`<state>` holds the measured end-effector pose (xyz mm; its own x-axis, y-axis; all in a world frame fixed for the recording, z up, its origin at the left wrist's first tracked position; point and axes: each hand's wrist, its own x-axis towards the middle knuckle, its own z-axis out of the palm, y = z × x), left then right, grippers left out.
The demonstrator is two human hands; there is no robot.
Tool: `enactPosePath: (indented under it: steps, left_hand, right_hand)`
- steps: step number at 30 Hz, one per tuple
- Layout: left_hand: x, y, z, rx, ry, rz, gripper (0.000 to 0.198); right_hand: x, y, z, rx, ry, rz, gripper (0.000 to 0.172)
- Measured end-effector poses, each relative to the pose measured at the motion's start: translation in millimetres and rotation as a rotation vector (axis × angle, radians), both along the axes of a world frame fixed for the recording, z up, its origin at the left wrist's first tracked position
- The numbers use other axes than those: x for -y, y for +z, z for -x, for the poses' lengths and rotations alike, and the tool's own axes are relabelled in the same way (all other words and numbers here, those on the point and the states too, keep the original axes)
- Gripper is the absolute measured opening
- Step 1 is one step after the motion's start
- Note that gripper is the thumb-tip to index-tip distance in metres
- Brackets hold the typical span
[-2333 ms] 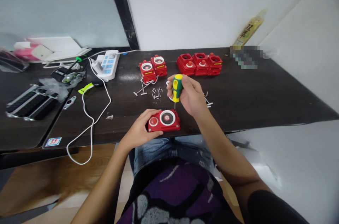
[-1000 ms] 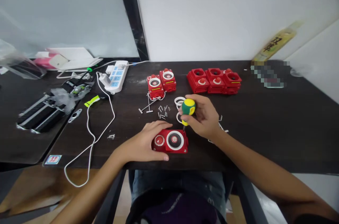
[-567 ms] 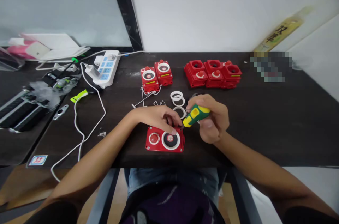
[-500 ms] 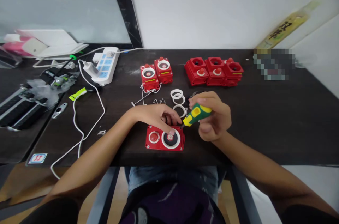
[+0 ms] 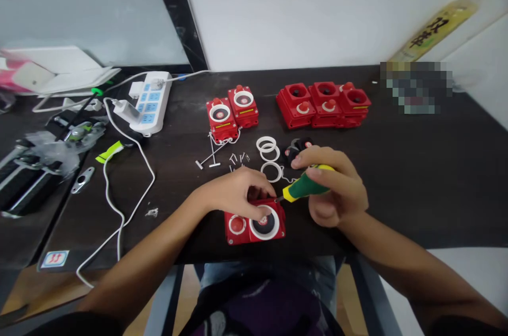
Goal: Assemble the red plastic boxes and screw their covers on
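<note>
A red alarm box [image 5: 242,235] lies near the table's front edge, with a red dome on its left half and a white-ringed black disc on its right. My left hand [image 5: 238,192] grips it, thumb on the black disc and fingers curled at its far edge. In my right hand [image 5: 339,188] is a green and yellow screwdriver [image 5: 305,188], tilted down to the left. Its tip meets the box's upper right corner, where a screw seems to sit. Just beyond the hands lie white rings [image 5: 271,172], black round parts [image 5: 291,154] and several loose screws [image 5: 233,159].
Two similar red boxes [image 5: 223,130] with pull cords stand behind. Three red housings [image 5: 301,114] sit in a row at back right. A white power strip [image 5: 157,114] and its white cable [image 5: 150,166] occupy the left, near black metal-railed parts [image 5: 27,177].
The screwdriver has swung to a flatter tilt, its tip still at the box's corner. My right hand has shifted right in the picture. The whole view has moved slightly.
</note>
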<state>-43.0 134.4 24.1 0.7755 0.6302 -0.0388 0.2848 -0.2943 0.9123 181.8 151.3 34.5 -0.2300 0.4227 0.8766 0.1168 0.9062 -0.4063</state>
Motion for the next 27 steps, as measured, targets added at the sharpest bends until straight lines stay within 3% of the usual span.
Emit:
enactPosePath:
  steps: [3,6,10,13,15,19,21,24,27]
  left_hand:
    - [0.7,2.8,0.6,-0.041,-0.014,-0.042,0.034]
    - [0.5,5.6,1.3,-0.075,-0.002,-0.061,0.035]
    - [-1.5,5.7,1.7,-0.053,-0.004,-0.011,0.036]
    - [-3.5,3.3,2.3,-0.014,-0.017,0.030,0.030]
    - [-4.0,1.7,2.9,0.002,-0.012,0.041,0.027]
    - [-2.6,0.5,3.8,0.008,-0.010,0.015,0.027]
    - [-1.7,1.1,3.7,0.002,-0.007,-0.013,0.028]
    - [-0.6,3.1,3.5,-0.025,0.001,-0.052,0.029]
    - [-0.1,6.3,5.8,-0.088,0.007,-0.046,0.021]
  right_hand:
    - [-7.7,7.0,1.0,-0.046,0.075,-0.148,0.049]
    - [-8.4,8.8,1.4,-0.073,0.086,-0.081,0.050]
    - [-5.4,4.0,1.6,-0.093,-0.090,-0.097,0.030]
    - [-6.8,1.4,2.0,-0.172,-0.211,-0.134,0.027]
    - [-6.9,1.9,1.2,-0.169,-0.162,-0.116,0.028]
    - [1.5,5.6,-0.5,-0.114,0.083,-0.007,0.047]
    - [6.4,6.0,0.6,-0.099,0.077,0.053,0.039]
    - [7.9,5.2,2.9,-0.144,0.028,0.010,0.032]
    - [7.4,7.8,3.9,-0.095,0.095,-0.022,0.043]
